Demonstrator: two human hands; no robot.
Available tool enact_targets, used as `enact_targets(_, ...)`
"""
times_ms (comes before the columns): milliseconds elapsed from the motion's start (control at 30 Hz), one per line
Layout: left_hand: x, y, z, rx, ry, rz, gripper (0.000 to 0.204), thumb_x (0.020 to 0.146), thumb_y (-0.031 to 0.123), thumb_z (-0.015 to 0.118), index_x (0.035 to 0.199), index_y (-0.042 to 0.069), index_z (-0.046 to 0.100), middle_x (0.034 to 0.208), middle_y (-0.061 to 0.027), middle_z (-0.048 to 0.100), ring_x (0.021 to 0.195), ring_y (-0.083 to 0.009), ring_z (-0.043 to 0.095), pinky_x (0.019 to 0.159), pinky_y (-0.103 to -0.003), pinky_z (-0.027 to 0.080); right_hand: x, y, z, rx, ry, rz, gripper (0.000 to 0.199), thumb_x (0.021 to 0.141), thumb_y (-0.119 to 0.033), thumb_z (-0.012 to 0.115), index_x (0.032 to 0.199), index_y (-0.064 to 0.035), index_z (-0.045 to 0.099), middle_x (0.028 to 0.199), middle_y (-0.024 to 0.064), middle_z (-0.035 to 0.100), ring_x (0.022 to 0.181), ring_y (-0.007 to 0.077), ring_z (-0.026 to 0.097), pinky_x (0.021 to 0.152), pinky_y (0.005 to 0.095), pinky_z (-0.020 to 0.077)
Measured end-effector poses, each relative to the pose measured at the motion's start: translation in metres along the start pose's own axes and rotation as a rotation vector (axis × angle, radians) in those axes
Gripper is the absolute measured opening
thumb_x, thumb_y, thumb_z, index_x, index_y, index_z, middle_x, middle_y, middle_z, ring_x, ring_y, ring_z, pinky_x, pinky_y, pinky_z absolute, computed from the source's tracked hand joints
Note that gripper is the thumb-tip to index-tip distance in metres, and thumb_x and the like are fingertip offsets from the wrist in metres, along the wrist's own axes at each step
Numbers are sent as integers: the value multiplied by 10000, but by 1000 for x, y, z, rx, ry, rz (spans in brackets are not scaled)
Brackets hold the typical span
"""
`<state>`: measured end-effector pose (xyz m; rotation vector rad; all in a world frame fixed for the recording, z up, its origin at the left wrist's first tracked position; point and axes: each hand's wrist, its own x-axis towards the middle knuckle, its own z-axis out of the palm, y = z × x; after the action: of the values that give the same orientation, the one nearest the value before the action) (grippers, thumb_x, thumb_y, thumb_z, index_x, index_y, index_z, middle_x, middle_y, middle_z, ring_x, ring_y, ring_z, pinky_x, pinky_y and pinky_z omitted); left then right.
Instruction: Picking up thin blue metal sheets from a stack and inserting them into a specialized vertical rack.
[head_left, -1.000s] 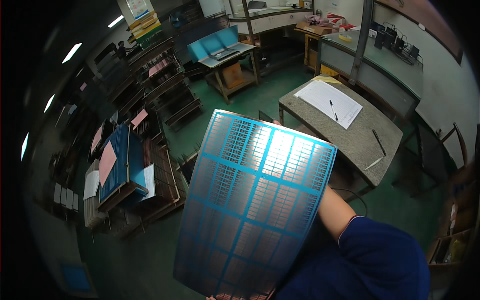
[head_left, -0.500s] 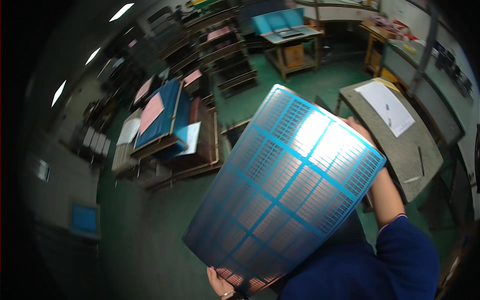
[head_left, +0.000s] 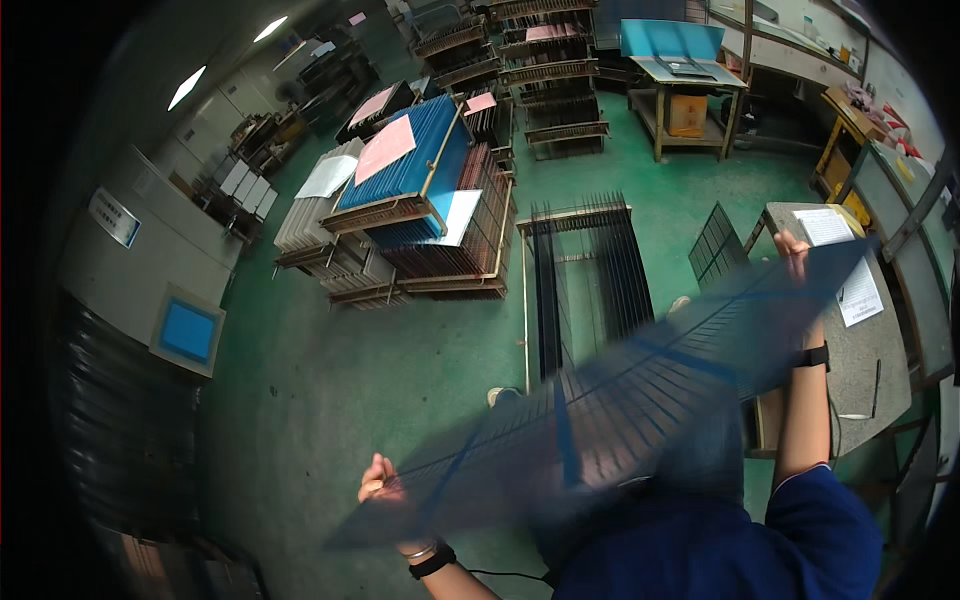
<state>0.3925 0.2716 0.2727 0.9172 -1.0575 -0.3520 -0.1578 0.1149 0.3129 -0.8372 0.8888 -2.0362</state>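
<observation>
I hold a large thin blue gridded panel (head_left: 640,390) by two opposite corners. It is tilted nearly flat and blurred by motion. My left hand (head_left: 382,482) grips its near lower-left corner. My right hand (head_left: 795,250) grips its far upper-right corner, arm stretched out, a black band on the wrist. Below the panel stands an empty slotted metal rack (head_left: 585,285) on the green floor.
A cart (head_left: 410,200) stacked with blue panels and pink sheets stands to the left of the rack. A grey table (head_left: 850,330) with papers is at the right. A grey machine (head_left: 140,290) with a blue screen is at the left. More racks and a workbench (head_left: 685,75) stand behind.
The panel has swung from facing me upright to lying almost flat. My view has turned left and down, bringing the empty rack and the cart toward the centre.
</observation>
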Motion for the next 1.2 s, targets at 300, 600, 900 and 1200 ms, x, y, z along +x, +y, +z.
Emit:
enact_targets(300, -10, 27, 79, -490, -26, -625, 429, 935, 89, 463, 1352, 46, 370, 1229, -136, 537, 1069, -214, 569, 860, -389, 529, -17, 47, -44, 627, -41, 163, 346, 974, -327, 378, 1069, -37, 541, 1140, 145, 587, 1042, 205, 577, 929, 342, 458)
enact_targets(600, -49, -20, 22, -406, 35, -861, 296, 964, 110, 431, 1229, -18, 458, 1070, -98, 598, 952, -186, 596, 811, -324, 512, -30, 46, -41, 630, -36, 264, 336, 971, -304, 391, 1105, -32, 536, 1157, 143, 579, 1058, 210, 567, 942, 358, 444)
enact_targets(900, -72, -44, 20, -612, -81, -1122, 285, 980, 215, 424, 1202, 44, 478, 1099, -97, 579, 975, -221, 585, 801, -365, 522, -29, 64, -42, 643, -88, 327, 332, 969, -281, 405, 1141, -26, 530, 1174, 140, 571, 1074, 215, 557, 956, 375, 431)
enact_targets(1200, -89, -51, 48, -602, 145, -991, 208, 963, 208, 471, 1119, 71, 490, 1021, -44, 571, 934, -195, 585, 804, -363, 509, -38, 32, -11, 551, -50, 368, 497, 975, -380, 380, 1226, 37, 484, 1210, 203, 546, 1121, 274, 531, 951, 417, 439)
